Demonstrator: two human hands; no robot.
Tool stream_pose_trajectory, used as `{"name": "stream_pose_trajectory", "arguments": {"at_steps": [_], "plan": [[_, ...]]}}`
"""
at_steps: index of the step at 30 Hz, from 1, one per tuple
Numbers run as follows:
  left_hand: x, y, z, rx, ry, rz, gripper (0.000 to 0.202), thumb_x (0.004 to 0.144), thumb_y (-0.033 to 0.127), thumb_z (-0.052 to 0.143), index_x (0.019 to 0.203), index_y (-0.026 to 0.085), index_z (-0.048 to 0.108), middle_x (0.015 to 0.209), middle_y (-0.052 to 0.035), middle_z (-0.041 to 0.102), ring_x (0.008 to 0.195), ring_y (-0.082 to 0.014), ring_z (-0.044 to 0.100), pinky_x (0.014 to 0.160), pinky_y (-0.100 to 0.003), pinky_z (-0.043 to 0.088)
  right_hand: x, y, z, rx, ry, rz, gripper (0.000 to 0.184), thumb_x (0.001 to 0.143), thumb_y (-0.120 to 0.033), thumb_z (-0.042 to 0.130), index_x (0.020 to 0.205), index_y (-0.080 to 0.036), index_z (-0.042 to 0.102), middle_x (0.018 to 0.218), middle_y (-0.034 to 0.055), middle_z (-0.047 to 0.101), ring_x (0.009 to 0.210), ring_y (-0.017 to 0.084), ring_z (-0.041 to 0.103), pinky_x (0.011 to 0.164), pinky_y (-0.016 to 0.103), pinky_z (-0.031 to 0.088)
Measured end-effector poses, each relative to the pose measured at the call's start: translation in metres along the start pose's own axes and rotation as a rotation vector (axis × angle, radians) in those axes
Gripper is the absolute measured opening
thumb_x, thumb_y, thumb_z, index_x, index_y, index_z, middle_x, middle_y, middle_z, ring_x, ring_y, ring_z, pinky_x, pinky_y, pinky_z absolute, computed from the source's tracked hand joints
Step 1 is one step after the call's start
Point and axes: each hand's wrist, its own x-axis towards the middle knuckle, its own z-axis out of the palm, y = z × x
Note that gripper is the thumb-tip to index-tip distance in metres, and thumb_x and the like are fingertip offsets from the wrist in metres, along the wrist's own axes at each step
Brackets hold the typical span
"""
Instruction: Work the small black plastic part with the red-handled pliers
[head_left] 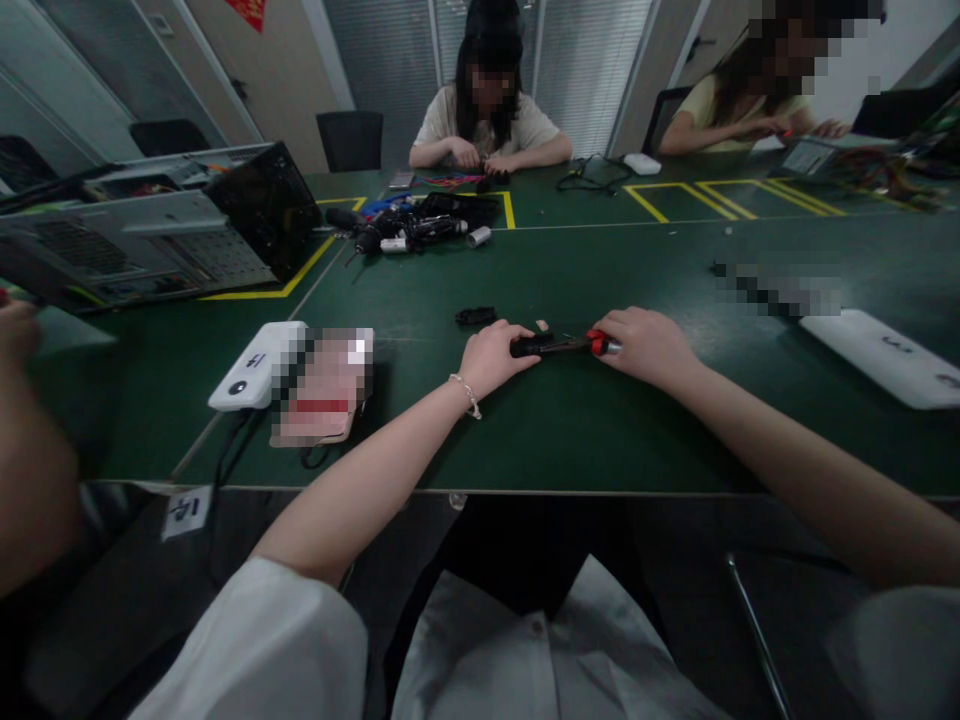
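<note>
My left hand (pixel 491 358) is closed on a small black part (pixel 531 346) lying on the green table (pixel 570 430), a bead bracelet at its wrist. My right hand (pixel 645 345) is wrapped round a screwdriver with a red and silver handle (pixel 600 344); its thin shaft points left into the black part. Both hands rest on the table, a short way apart. Another small black piece (pixel 475 316) lies just beyond my left hand.
A white power bank (pixel 255 366) with a cable sits at the left. An open computer case (pixel 142 235) stands far left. Black tools and parts (pixel 409 225) lie mid-table. A white device (pixel 889 355) lies right. Two people sit opposite; someone's arm (pixel 30 450) shows at the left edge.
</note>
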Motion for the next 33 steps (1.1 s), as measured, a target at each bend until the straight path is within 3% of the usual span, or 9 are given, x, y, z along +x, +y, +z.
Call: {"name": "stream_pose_trajectory", "arguments": {"at_steps": [33], "plan": [[0.0008,-0.0019,0.0019,0.002,0.01,0.006,0.035,0.078,0.04,0.066,0.108,0.022,0.064,0.098,-0.004,0.061,0.088,-0.0197,0.059,0.075,-0.032,0.047,-0.0011,-0.0003,0.0026,-0.007,0.007,0.018,0.028,0.08,-0.032,0.05,0.094,-0.014,0.066,0.094,0.0106,0.066,0.076,0.021,0.056,0.064,0.032,0.043]]}}
